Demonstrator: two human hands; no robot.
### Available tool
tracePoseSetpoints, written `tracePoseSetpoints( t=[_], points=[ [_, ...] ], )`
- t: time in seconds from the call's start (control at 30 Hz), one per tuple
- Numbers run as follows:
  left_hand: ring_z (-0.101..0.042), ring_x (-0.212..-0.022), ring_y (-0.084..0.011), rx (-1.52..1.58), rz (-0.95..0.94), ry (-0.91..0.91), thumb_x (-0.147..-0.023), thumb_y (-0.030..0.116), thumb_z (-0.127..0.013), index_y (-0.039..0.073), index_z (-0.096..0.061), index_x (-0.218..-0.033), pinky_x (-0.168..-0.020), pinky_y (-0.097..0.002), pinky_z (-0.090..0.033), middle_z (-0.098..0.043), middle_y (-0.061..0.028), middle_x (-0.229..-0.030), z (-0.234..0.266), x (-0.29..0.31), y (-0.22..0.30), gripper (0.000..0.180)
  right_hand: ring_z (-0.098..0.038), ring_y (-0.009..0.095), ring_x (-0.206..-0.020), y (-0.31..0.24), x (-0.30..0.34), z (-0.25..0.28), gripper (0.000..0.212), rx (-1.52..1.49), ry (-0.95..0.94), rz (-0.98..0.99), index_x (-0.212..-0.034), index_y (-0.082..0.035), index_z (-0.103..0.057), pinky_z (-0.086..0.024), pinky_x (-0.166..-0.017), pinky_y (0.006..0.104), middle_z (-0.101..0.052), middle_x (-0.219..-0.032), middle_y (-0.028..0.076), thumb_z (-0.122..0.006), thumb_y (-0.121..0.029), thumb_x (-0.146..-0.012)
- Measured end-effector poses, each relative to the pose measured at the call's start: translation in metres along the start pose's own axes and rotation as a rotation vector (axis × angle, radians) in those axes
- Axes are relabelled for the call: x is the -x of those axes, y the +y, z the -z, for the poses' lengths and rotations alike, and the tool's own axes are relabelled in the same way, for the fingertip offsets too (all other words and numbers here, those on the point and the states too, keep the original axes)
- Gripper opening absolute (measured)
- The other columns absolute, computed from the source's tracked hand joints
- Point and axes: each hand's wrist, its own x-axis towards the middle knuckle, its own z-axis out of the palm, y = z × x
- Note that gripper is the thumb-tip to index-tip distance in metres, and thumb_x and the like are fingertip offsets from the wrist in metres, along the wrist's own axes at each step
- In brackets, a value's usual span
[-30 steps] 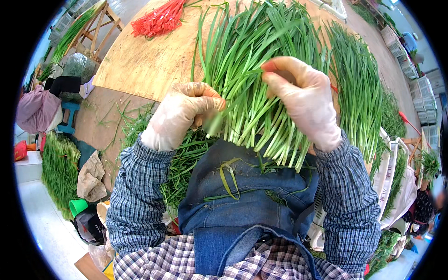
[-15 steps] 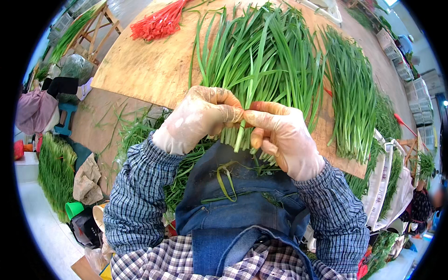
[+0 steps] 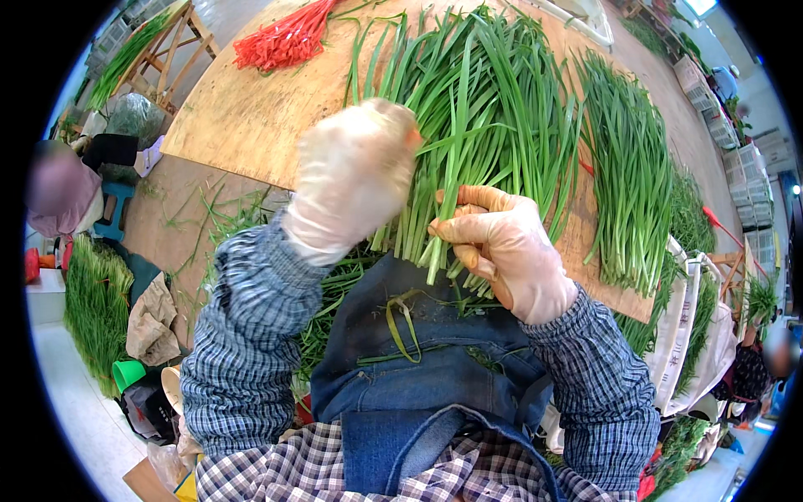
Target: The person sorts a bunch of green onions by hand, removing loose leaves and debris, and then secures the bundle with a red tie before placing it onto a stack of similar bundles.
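My right hand (image 3: 506,243), in a stained thin glove, pinches the pale lower stem of a garlic chive (image 3: 441,243) between thumb and fingers. That stem lies over a wide pile of garlic chives (image 3: 502,100), leaves pointing away and white ends toward me. Over the pile's left side, my gloved left hand (image 3: 360,171) is raised and smeared by motion. Its fingers are too blurred to read, so I cannot tell whether it holds anything. A second bundle of chives (image 3: 627,167) lies to the right.
The wooden board (image 3: 242,109) carries a heap of red ties (image 3: 284,38) at its far left. Loose leaf scraps (image 3: 406,326) lie on my blue apron (image 3: 418,360). More chives (image 3: 96,309) stand on the left. White crates (image 3: 744,167) line the right side.
My left hand has pulled away from the right one, moving up and left. The right hand stays nearly in place, still pinching the chive stem.
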Motion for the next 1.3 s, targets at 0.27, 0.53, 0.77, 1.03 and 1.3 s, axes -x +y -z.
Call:
tracePoseSetpoints(
  t=[0.27,0.53,0.77,1.03,1.3],
  points=[
    [-0.060,-0.080,-0.0187,0.177,0.584,-0.265,-0.084,0.010,-0.058,-0.002,-0.062,-0.096,-0.070,-0.0279,-0.047,-0.063,-0.0148,-0.087,0.121,0.084,-0.045,0.018,-0.052,0.009,-0.047,-0.001,-0.002,0.019,0.031,-0.177,-0.097,0.000,-0.103,0.009,-0.051,-0.032,-0.033,0.0170,-0.060,-0.077,0.011,-0.064,-0.004,-0.078],
    [-0.063,-0.084,-0.0282,0.320,0.244,-0.226,-0.077,0.012,-0.066,0.009,-0.060,-0.110,-0.069,-0.0346,-0.053,-0.058,-0.0149,-0.105,0.036,0.081,0.011,0.034,-0.049,0.009,-0.040,-0.004,-0.007,0.016,0.022,-0.095,-0.064,0.019,-0.093,0.007,-0.054,-0.031,-0.032,0.0178,-0.061,-0.078,0.015,-0.061,-0.013,-0.084],
    [-0.062,-0.064,-0.0248,0.275,0.038,-0.125,-0.073,-0.003,-0.064,0.003,-0.059,-0.107,-0.056,-0.0312,-0.050,-0.063,-0.0155,-0.092,-0.013,0.045,0.034,0.035,-0.053,0.010,-0.043,-0.004,-0.008,0.015,0.020,-0.024,0.070,0.034,-0.090,0.007,-0.055,-0.032,-0.031,0.0180,-0.059,-0.072,0.011,-0.061,-0.010,-0.083],
    [-0.063,-0.061,-0.0237,0.714,0.417,-0.522,-0.074,0.001,-0.063,0.003,-0.066,-0.085,-0.054,-0.0300,-0.051,-0.064,-0.0150,-0.087,0.082,0.085,0.008,0.012,-0.049,0.010,-0.040,-0.010,-0.007,0.016,0.011,-0.017,0.042,0.021,-0.084,0.008,-0.052,-0.032,-0.031,0.0181,-0.063,-0.077,0.021,-0.055,-0.003,-0.081],
    [-0.059,-0.080,-0.0170,0.303,0.467,-0.201,-0.078,0.001,-0.063,-0.001,-0.067,-0.089,-0.068,-0.0281,-0.049,-0.063,-0.0100,-0.087,0.054,0.105,0.005,0.012,-0.052,0.010,-0.046,-0.007,-0.005,0.034,0.010,-0.076,0.024,0.022,-0.087,0.006,-0.053,-0.034,-0.033,0.0184,-0.064,-0.081,0.020,-0.052,-0.001,-0.080]
  ],
)
